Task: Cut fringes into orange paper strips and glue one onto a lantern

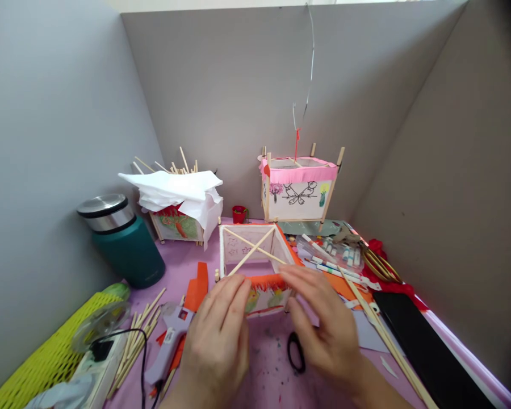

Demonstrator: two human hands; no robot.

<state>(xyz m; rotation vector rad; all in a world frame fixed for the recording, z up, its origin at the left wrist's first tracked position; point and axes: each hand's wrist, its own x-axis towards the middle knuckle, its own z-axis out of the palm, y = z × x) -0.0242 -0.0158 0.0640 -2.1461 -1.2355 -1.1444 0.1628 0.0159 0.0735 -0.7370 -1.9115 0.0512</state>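
A small box-shaped paper lantern [234,241] stands before me, its wooden sticks crossed over the top. An orange fringed paper strip [265,282] runs along its near top edge, above a painted front panel. My left hand [219,332] is closed at the strip's left end, fingers together on the edge; its thumb is hidden. At the right end my right hand [326,324] has its fingers over the edge and its thumb lower, closed on the lantern's near corner. Below the right hand lies a black loop, perhaps a scissors handle [296,353].
A glue gun [170,341], wooden sticks [138,341] and a power strip [100,369] lie left, near a teal bottle [128,250]. Behind stand a pink-trimmed lantern [300,196] and a paper-covered one [176,224]. Markers [336,270] and a black phone-like slab [426,352] lie right.
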